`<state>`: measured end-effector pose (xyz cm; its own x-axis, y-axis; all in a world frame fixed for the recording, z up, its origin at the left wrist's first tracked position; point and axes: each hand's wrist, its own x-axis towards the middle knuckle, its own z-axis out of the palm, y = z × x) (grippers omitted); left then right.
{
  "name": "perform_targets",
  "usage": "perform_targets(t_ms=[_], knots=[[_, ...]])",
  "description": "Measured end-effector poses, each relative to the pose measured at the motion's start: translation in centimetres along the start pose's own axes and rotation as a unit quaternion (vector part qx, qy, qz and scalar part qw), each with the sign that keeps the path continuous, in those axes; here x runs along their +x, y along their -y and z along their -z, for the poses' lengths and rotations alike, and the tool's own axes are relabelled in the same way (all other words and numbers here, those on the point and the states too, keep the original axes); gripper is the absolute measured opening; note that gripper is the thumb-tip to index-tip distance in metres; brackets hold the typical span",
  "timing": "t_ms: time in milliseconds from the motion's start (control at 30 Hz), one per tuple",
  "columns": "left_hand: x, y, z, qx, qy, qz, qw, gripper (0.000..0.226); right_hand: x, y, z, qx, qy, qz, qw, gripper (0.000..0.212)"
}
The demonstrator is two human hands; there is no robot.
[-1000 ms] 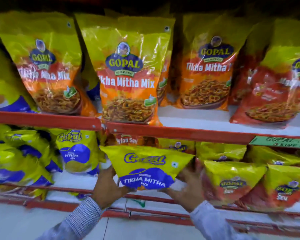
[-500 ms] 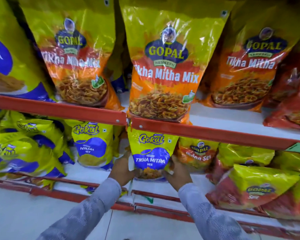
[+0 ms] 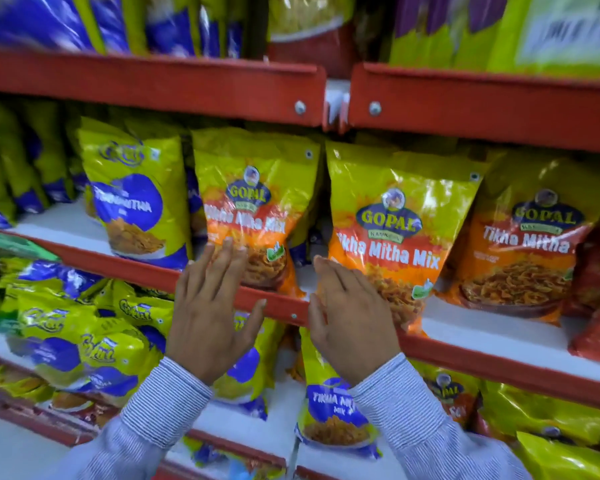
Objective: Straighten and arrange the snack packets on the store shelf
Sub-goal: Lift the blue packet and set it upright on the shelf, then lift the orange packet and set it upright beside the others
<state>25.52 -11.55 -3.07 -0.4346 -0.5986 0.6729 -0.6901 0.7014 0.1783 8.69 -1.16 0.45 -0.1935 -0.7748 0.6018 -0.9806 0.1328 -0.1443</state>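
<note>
left hand [image 3: 208, 323] raised, fingers spread, tips possibly touching left Gopal packet [image 3: 253, 216] | right hand [image 3: 350, 323] laid against middle Gopal packet [image 3: 395, 237], fingers together | red shelf edge [image 3: 146, 271]

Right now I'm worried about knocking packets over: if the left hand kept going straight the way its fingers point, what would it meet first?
The left hand points up and forward at the Gopal Tikha Mitha Mix packet. Its fingertips already overlap the packet's lower front, so it would likely press that first; actual contact is unclear.
</note>
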Motion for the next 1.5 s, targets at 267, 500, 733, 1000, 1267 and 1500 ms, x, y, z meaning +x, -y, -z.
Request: perform_targets(t_ms=[267, 500, 733, 1000, 1267, 1500], knots=[[6.5, 6.2, -0.5, -0.186, 0.118, 0.163, 0.962, 0.091, 7.7, 2.7, -3.1, 0.135, 0.192, -0.172, 0.957, 0.063], [7.9, 10.7, -4.2, -0.462, 0.195, 0.192, 0.844, 0.102, 9.3, 1.7, -5.0, 0.366, 0.203, -0.222, 0.881, 0.064], [4.4, 7.8, -1.1, -0.531, 0.036, 0.182, 0.827, 0.076, 6.5, 2.1, -4.3, 0.458, 0.091, -0.165, 0.869, 0.078], [2.5, 1.0, 5.0, -0.552, 0.008, 0.149, 0.820, 0.078, 1.5, -0.5, 3.2, 0.491, 0.061, -0.123, 0.860, 0.071], [2.2, -12.5, 0.6, -0.568, 0.097, 0.128, 0.807, 0.096, -6.5, -11.8, 11.9, 0.471, 0.032, -0.178, 0.863, 0.069], [3.1, -24.5, -4.6, -0.580, 0.133, 0.109, 0.796, 0.070, -9.8, -22.3, 15.4, 0.414, -0.009, -0.205, 0.887, 0.059]])
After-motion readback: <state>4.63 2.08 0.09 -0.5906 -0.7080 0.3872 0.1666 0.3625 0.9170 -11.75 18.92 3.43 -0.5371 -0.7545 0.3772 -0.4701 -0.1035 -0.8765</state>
